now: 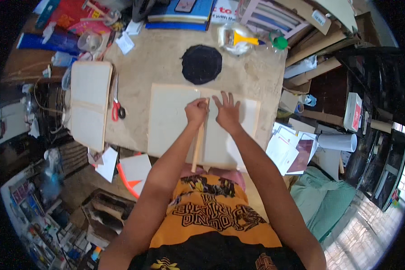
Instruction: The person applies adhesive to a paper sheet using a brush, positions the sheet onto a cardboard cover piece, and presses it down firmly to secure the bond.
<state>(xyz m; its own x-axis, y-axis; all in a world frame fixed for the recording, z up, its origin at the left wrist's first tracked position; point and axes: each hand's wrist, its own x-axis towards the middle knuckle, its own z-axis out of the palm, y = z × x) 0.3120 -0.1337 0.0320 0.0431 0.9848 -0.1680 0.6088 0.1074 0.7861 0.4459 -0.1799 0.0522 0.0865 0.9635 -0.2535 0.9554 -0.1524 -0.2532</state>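
Observation:
A large pale board panel (171,121) with a tan border lies flat on the table before me, with a line down its middle. Along that line runs a long narrow tan strip (197,148), its near end hanging past the panel's near edge. My left hand (196,112) pinches the strip close to its far end. Just to the right, my right hand (228,111) rests on the panel, fingers spread, holding nothing. Beyond the panel sits a round black cloth-like piece (201,64).
On the left lie scissors (116,99) with red and black handles and a second tan-edged panel (90,101). Farther back are a brush with a yellow handle (243,39), a green-capped bottle (280,42) and blue books (180,15). Papers (283,148) sit at the right.

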